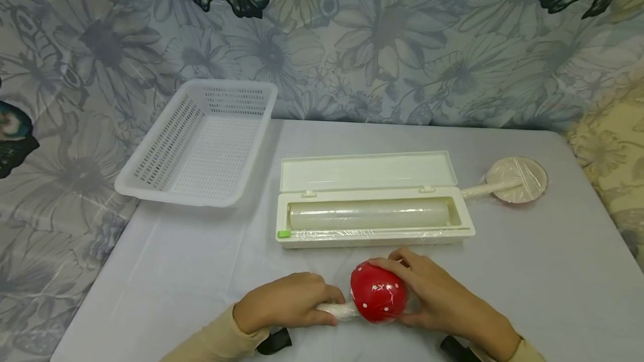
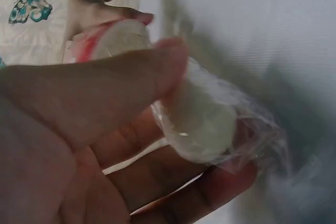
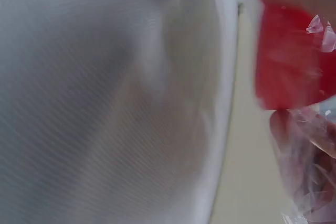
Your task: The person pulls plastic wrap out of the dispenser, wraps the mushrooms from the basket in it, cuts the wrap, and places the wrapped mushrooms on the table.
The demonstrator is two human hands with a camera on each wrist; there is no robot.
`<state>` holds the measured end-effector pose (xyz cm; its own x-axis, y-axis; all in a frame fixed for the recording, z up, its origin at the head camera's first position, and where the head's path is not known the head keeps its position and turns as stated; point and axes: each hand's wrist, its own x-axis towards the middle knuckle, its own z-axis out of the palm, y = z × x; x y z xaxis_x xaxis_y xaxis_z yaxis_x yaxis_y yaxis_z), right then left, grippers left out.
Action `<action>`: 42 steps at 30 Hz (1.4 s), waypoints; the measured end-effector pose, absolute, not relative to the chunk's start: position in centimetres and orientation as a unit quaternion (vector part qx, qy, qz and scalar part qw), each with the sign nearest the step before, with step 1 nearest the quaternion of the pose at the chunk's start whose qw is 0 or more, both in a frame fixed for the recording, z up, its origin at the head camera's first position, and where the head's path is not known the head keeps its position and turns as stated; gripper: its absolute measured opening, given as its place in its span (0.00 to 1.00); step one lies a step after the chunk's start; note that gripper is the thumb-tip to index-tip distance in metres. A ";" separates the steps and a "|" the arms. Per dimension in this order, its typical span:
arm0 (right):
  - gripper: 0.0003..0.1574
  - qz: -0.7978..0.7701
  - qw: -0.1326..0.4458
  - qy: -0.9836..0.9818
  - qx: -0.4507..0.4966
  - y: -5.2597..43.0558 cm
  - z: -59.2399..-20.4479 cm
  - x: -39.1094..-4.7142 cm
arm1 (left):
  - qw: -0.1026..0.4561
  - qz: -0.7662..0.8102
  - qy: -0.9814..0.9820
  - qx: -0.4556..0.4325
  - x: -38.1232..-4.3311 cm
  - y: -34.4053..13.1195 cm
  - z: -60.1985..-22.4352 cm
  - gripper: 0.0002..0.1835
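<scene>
A toy mushroom with a red, white-dotted cap [image 1: 378, 293] and a pale stem [image 2: 202, 124] lies on its side between my hands, wrapped in clear plastic film. My left hand [image 1: 294, 300] pinches the stem between thumb and fingers. Loose crinkled film [image 2: 257, 121] sticks out past the stem's end in the left wrist view. My right hand [image 1: 435, 290] holds the cap from the right, fingers over its top and thumb low at its side. Part of the red cap [image 3: 286, 59] shows in the right wrist view.
Just beyond my hands stands a white film dispenser [image 1: 369, 238], lid raised, with a film roll [image 1: 369, 215] inside. A second film-wrapped mushroom [image 1: 520, 179] lies at its right, underside up. A white perforated basket [image 1: 233, 199] sits at the table's back left, near a floral curtain [image 1: 387, 32].
</scene>
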<state>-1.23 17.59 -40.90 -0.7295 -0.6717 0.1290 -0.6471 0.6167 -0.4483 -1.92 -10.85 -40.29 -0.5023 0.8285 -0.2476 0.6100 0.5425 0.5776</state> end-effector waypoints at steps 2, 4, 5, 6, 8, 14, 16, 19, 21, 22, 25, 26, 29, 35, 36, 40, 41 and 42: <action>0.67 -0.238 0.016 0.898 -0.369 17.6 -41.3 -1.2 | 0.247 0.192 0.849 0.427 -1.8 -10.7 -40.7 0.13; 0.66 -0.238 0.006 0.898 -0.371 17.7 -41.6 -1.0 | 0.241 0.181 0.854 0.425 -1.8 -10.5 -41.0 0.13; 0.66 -0.238 0.002 0.898 -0.369 17.8 -41.7 -1.0 | 0.238 0.178 0.855 0.424 -1.8 -10.4 -41.1 0.13; 0.65 -0.240 0.000 0.899 -0.366 17.9 -41.9 -0.9 | 0.234 0.175 0.857 0.425 -1.8 -10.4 -41.2 0.13; 0.64 -0.245 -0.002 0.901 -0.358 18.0 -42.1 -0.7 | 0.231 0.174 0.858 0.425 -1.8 -10.3 -41.3 0.13; 0.57 -0.257 0.009 0.911 -0.323 18.1 -42.5 -0.5 | 0.225 0.179 0.857 0.428 -2.0 -9.9 -41.5 0.19; 0.54 -0.259 0.018 0.914 -0.312 18.1 -42.5 -0.5 | 0.216 0.173 0.860 0.428 -2.0 -9.9 -41.6 0.20; 0.46 -0.265 0.033 0.918 -0.293 18.2 -42.5 -0.4 | 0.204 0.163 0.863 0.432 -1.8 -9.7 -41.5 0.19; 0.42 -0.277 0.042 0.918 -0.280 18.2 -42.6 -0.4 | 0.193 0.149 0.867 0.435 -1.7 -9.7 -41.4 0.18; 0.39 -0.285 0.046 0.918 -0.273 18.2 -42.6 -0.3 | 0.188 0.142 0.869 0.435 -1.7 -9.7 -41.2 0.18; 0.37 -0.308 0.039 0.915 -0.256 18.2 -42.6 -0.1 | 0.179 0.134 0.878 0.424 -1.8 -9.7 -40.9 0.16; 0.37 -0.312 0.032 0.915 -0.253 18.2 -42.6 0.0 | 0.177 0.135 0.880 0.418 -1.9 -9.8 -40.8 0.15; 0.36 -0.320 0.015 0.918 -0.233 18.4 -42.5 0.4 | 0.177 0.156 0.888 0.395 -2.2 -10.5 -40.5 0.12; 0.26 -0.361 -0.080 0.915 -0.162 19.1 -42.4 0.0 | 0.167 0.227 0.911 0.300 -2.3 -12.8 -40.5 0.08; 0.23 -0.367 -0.102 0.913 -0.146 19.3 -42.4 -0.3 | 0.161 0.237 0.916 0.281 -2.3 -13.1 -40.6 0.09; 0.11 -0.369 -0.142 0.915 -0.078 20.5 -42.5 -1.2 | 0.128 0.247 0.936 0.214 -2.2 -14.1 -40.7 0.11; 0.08 -0.361 -0.138 0.920 -0.062 20.7 -42.5 -1.4 | 0.120 0.246 0.941 0.199 -2.2 -14.2 -40.6 0.11; 0.06 -0.350 -0.133 0.926 -0.047 21.0 -42.5 -1.5 | 0.111 0.244 0.945 0.187 -2.2 -14.4 -40.6 0.11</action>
<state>-1.53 20.98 -42.45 -0.9603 0.0063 0.2790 -0.1799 0.7506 -0.6358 -2.17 -14.38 -40.61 -0.9057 0.4070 -0.1187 0.2988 0.8115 0.5021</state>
